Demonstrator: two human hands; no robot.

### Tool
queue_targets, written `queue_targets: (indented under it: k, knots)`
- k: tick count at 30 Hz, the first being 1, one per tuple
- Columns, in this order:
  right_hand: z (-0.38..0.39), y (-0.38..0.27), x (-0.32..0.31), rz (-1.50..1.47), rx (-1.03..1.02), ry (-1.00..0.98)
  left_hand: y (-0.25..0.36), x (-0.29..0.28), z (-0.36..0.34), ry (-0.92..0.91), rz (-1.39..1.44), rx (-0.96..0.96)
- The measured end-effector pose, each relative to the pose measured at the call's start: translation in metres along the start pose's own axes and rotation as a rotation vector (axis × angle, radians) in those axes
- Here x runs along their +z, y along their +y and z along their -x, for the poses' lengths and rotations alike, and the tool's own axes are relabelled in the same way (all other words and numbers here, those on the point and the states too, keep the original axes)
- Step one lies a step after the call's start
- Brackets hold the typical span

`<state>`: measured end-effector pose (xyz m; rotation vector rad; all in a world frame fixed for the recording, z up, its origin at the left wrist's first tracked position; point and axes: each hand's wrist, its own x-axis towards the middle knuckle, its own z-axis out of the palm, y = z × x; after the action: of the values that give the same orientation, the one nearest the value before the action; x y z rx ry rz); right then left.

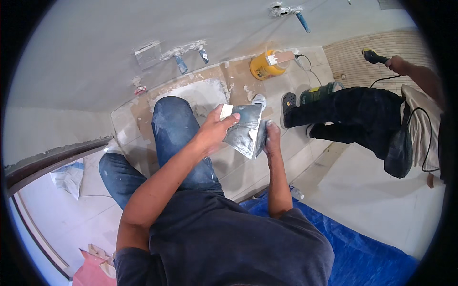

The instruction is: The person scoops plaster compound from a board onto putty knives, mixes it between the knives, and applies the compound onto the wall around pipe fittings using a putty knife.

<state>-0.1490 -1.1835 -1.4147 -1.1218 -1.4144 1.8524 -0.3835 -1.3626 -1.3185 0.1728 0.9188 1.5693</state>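
In front of my knees, my left hand (213, 131) is closed around a wide metal putty knife (245, 125), its thumb lying on the grey blade. White plaster smears the blade and its lower edge. My right hand (273, 137) grips a second, narrower-looking putty knife (261, 139), which is turned nearly edge-on. The two blades meet or almost meet along one side. How the right fingers wrap the far side of that tool is hidden. My blue jeans (174, 124) carry white dust, and both knees are bent below the wall.
Blue pipe stubs (181, 65) jut from the grey wall. A yellow bucket (261, 67) with a wooden-handled tool (285, 56) stands beyond cardboard (143, 112). A green bucket (329, 90) is beside another person (353, 109), who holds a corded power tool (374, 56). Blue sheeting (362, 252) lies right.
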Motion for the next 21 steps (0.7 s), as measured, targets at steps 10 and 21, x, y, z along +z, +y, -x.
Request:
queue_targets:
  k: [10,21]
  knots:
    - [0.074,-0.142,0.08,1.013,-0.883,-0.163,-0.015,-0.026,0.014,0.198,-0.293,0.246]
    - [0.091,-0.132,0.1,1.252,-1.263,-0.29,-0.007,-0.03,0.042,0.29,-0.592,0.321]
